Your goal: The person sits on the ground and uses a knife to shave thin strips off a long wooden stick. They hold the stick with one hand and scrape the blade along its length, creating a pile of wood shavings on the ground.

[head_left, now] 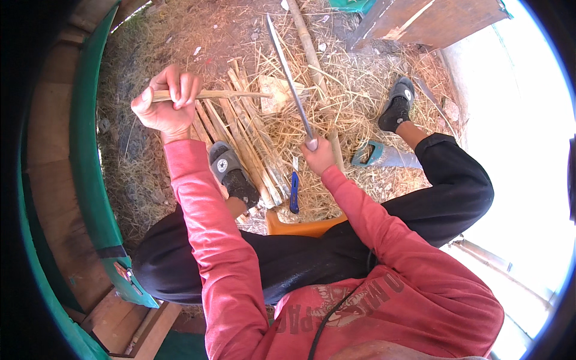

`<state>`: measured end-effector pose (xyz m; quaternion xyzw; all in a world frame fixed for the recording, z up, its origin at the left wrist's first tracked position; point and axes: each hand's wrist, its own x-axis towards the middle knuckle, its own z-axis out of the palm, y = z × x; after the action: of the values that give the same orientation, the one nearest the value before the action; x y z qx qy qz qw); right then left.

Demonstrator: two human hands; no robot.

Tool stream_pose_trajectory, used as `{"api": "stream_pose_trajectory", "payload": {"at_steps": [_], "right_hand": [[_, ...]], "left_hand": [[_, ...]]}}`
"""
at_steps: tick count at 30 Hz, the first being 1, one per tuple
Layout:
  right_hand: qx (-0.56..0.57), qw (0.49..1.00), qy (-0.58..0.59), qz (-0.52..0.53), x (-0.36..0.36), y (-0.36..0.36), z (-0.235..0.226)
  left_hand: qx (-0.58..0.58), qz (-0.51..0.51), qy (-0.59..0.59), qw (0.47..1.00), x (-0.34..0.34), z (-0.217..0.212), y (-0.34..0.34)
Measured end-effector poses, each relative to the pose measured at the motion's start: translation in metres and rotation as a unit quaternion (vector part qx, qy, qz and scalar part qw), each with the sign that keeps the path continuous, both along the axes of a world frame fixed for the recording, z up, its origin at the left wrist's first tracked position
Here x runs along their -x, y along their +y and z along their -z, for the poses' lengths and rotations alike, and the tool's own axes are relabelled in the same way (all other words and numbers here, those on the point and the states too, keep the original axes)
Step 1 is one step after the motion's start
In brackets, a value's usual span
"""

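Observation:
My left hand [170, 107], raised at the left, is closed around one end of a thin bamboo strip [237, 94]. The strip points right, its far end near the machete's blade. My right hand [321, 157] grips the handle of a long machete [288, 78], whose narrow blade slants up and away to the left. Several split bamboo strips [243, 139] lie on the ground between my feet, below the held strip. Beyond them sits a pale flat piece of wood [275, 103], partly behind the held strip. A short bamboo piece [336, 146] shows just behind my right hand.
A blue utility knife [294, 193] lies near the orange seat [309, 228] under me. To the right is a handsaw [374, 154] with a teal handle. A bamboo pole [305, 42] and a wooden panel [435, 23] are farther off. Straw and shavings litter the ground.

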<state>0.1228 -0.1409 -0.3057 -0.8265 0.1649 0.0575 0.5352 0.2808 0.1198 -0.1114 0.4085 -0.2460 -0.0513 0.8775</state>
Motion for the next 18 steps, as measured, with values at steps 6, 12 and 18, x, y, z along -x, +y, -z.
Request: {"api": "stream_pose_trajectory", "payload": {"at_steps": [6, 12, 18], "right_hand": [[0.193, 0.96, 0.185, -0.077, 0.034, -0.016, 0.091], [0.101, 0.988, 0.096, -0.069, 0.014, -0.015, 0.055], [-0.049, 0.998, 0.001, -0.033, -0.001, 0.0, 0.024]], "left_hand": [[-0.004, -0.016, 0.004, 1.0, 0.003, 0.002, 0.004], [-0.007, -0.022, -0.007, 1.0, 0.008, 0.005, 0.012], [-0.002, -0.011, 0.003, 1.0, 0.006, 0.004, 0.01]]}}
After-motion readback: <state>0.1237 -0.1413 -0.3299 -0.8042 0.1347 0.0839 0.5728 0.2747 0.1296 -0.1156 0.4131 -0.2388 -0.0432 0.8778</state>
